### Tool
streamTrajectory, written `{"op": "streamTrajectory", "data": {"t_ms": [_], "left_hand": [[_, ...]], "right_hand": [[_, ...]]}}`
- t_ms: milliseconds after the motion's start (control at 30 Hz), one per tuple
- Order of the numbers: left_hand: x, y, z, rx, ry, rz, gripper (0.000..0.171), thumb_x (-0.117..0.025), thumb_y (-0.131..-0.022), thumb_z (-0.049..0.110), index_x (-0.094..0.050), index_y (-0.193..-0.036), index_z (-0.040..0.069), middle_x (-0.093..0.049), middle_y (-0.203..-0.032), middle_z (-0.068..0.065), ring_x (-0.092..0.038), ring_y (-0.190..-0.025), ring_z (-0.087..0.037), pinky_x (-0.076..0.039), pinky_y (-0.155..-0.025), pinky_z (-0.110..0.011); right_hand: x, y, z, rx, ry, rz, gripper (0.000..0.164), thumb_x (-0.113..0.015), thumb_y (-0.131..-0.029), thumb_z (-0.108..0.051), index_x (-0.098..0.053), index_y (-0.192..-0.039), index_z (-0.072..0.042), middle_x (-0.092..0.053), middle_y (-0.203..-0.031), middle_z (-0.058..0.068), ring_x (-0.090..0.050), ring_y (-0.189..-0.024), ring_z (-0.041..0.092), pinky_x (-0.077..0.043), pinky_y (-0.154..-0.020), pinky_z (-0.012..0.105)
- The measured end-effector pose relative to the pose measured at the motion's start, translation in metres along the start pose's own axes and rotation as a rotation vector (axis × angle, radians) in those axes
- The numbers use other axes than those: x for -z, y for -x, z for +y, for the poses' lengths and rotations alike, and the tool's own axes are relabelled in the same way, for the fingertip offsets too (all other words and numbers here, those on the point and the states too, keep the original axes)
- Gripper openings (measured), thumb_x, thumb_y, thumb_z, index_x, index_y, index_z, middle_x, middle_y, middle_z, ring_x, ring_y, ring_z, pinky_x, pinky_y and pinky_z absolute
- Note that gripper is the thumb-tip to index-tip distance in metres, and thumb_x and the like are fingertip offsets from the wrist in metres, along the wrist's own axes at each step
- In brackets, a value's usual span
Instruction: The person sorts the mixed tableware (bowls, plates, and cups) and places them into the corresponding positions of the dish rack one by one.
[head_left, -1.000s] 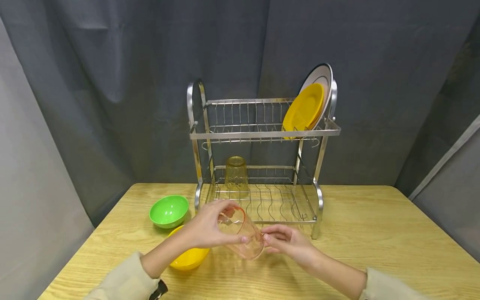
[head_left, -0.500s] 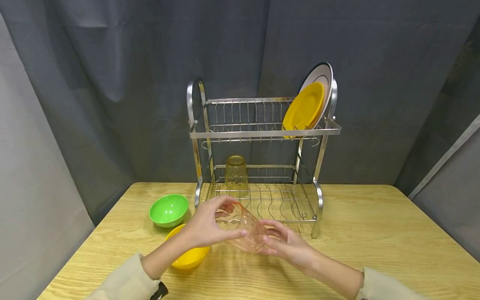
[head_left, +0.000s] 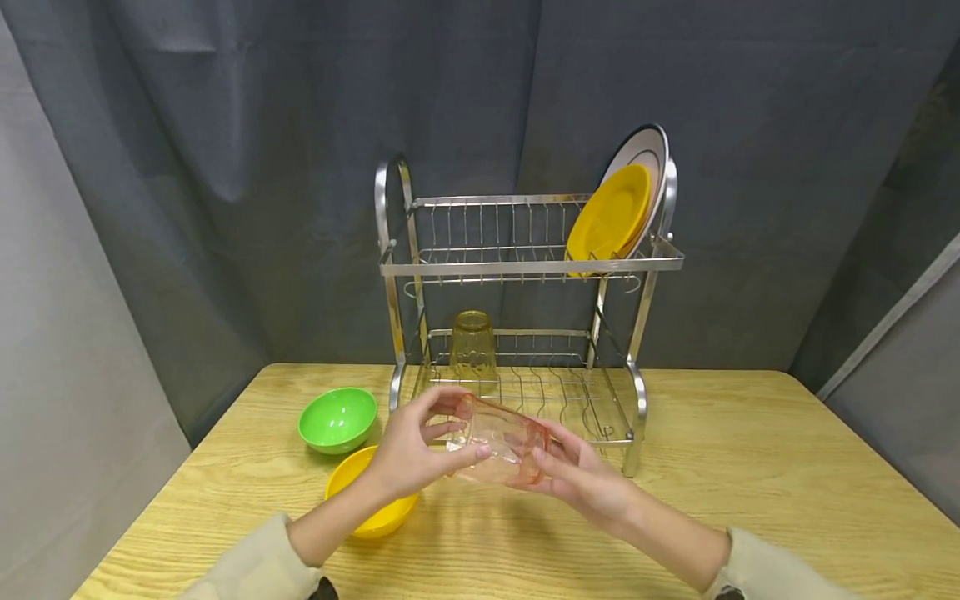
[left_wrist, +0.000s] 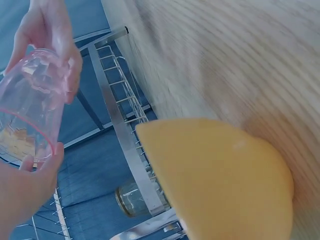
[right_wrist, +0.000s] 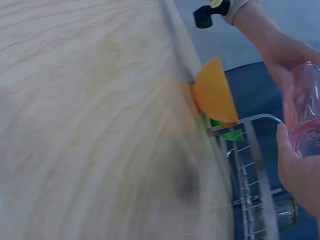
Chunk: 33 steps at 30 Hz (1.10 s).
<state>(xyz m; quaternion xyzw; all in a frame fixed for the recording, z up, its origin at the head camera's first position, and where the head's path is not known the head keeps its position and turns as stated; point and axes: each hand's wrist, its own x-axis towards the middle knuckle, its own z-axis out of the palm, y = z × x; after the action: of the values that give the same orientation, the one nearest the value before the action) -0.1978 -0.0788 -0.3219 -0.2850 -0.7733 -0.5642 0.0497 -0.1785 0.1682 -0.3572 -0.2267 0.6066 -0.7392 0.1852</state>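
Both my hands hold a clear pink drinking glass [head_left: 501, 446] on its side above the table, in front of the rack. My left hand [head_left: 414, 446] grips the rim end, thumb along the near side. My right hand [head_left: 588, 479] has fingers and thumb around the base end. In the left wrist view the glass [left_wrist: 40, 95] shows its reddish rim toward my left hand [left_wrist: 25, 192]. Beneath my left forearm sits a yellow bowl [head_left: 386, 517], partly hidden by it. A green bowl [head_left: 337, 421] stands farther back at left.
A two-tier metal dish rack [head_left: 525, 268] stands at the back. Its upper tier holds a yellow plate [head_left: 611, 212] and a white dark-rimmed plate [head_left: 651, 146], leaning at the right. An amber glass [head_left: 472, 346] stands upside down on the lower tier. A grey curtain [head_left: 300, 167] hangs behind.
The glass has turned from slanting, base low, to lying nearly level. My right hand has moved slightly up and gone from fingertips at the base to a fuller hold around it.
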Motion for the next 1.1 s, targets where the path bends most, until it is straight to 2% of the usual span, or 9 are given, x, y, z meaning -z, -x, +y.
{"op": "streamTrajectory", "data": {"t_ms": [233,400,533,667,767,900,1000,1100], "left_hand": [[0.003,-0.001,0.003,-0.051,0.027,-0.017,0.061,-0.083,-0.076,0.015,-0.053,-0.129,0.007,-0.061,-0.121,-0.015,-0.061,-0.114,-0.029,-0.057,-0.097,-0.028],[0.003,0.0,0.005,-0.019,0.032,-0.027,0.063,-0.084,-0.075,0.016,-0.052,-0.129,0.009,-0.061,-0.122,-0.014,-0.062,-0.114,-0.027,-0.057,-0.096,-0.026],[0.002,0.002,0.005,-0.014,0.047,-0.026,0.064,-0.084,-0.075,0.016,-0.052,-0.129,0.006,-0.061,-0.123,-0.016,-0.062,-0.114,-0.029,-0.057,-0.095,-0.028],[0.001,0.002,0.008,-0.003,0.061,-0.023,0.065,-0.084,-0.076,0.015,-0.052,-0.131,0.004,-0.06,-0.126,-0.018,-0.061,-0.117,-0.031,-0.057,-0.096,-0.028],[0.0,0.0,0.012,0.045,0.091,-0.026,0.067,-0.084,-0.076,0.015,-0.05,-0.133,0.004,-0.058,-0.129,-0.018,-0.059,-0.12,-0.031,-0.055,-0.098,-0.027],[-0.001,-0.002,0.015,0.112,0.131,-0.028,0.068,-0.084,-0.076,0.014,-0.05,-0.133,0.005,-0.056,-0.13,-0.018,-0.058,-0.123,-0.032,-0.053,-0.102,-0.028],[-0.002,-0.004,0.014,0.11,0.149,-0.024,0.067,-0.084,-0.075,0.016,-0.051,-0.132,0.004,-0.056,-0.13,-0.019,-0.059,-0.123,-0.033,-0.053,-0.103,-0.034],[-0.001,-0.007,0.006,0.096,0.159,-0.033,0.068,-0.086,-0.075,0.022,-0.051,-0.132,0.006,-0.057,-0.13,-0.015,-0.061,-0.12,-0.026,-0.053,-0.103,-0.032]], "right_hand": [[0.003,-0.001,-0.015,0.008,0.021,0.048,0.05,-0.058,-0.098,-0.017,-0.039,-0.145,-0.016,-0.056,-0.129,-0.01,-0.06,-0.116,0.007,-0.053,-0.101,0.026],[0.003,0.001,-0.021,0.029,0.048,0.029,0.047,-0.058,-0.098,-0.016,-0.044,-0.142,-0.021,-0.057,-0.13,-0.012,-0.06,-0.117,0.006,-0.053,-0.101,0.025],[0.003,0.002,-0.025,0.026,0.083,0.038,0.048,-0.06,-0.097,-0.015,-0.044,-0.142,-0.019,-0.056,-0.13,-0.011,-0.061,-0.116,0.006,-0.054,-0.099,0.025],[0.002,0.003,-0.028,0.031,0.111,0.055,0.056,-0.06,-0.097,-0.014,-0.038,-0.148,-0.01,-0.056,-0.129,-0.011,-0.061,-0.115,0.006,-0.054,-0.098,0.024],[0.002,0.003,-0.031,0.05,0.132,0.066,0.059,-0.059,-0.097,-0.013,-0.033,-0.15,-0.003,-0.057,-0.129,-0.012,-0.062,-0.114,0.006,-0.055,-0.098,0.024],[0.002,0.002,-0.033,0.063,0.156,0.082,0.057,-0.059,-0.097,-0.01,-0.035,-0.148,-0.003,-0.058,-0.128,-0.013,-0.063,-0.112,0.007,-0.055,-0.097,0.024],[0.003,0.001,-0.034,0.063,0.163,0.085,0.056,-0.059,-0.097,-0.011,-0.036,-0.148,-0.003,-0.058,-0.127,-0.012,-0.064,-0.111,0.007,-0.056,-0.096,0.025],[0.004,0.001,-0.036,0.054,0.166,0.088,0.057,-0.059,-0.097,-0.012,-0.034,-0.148,-0.002,-0.058,-0.126,-0.011,-0.064,-0.11,0.008,-0.056,-0.095,0.025]]}}
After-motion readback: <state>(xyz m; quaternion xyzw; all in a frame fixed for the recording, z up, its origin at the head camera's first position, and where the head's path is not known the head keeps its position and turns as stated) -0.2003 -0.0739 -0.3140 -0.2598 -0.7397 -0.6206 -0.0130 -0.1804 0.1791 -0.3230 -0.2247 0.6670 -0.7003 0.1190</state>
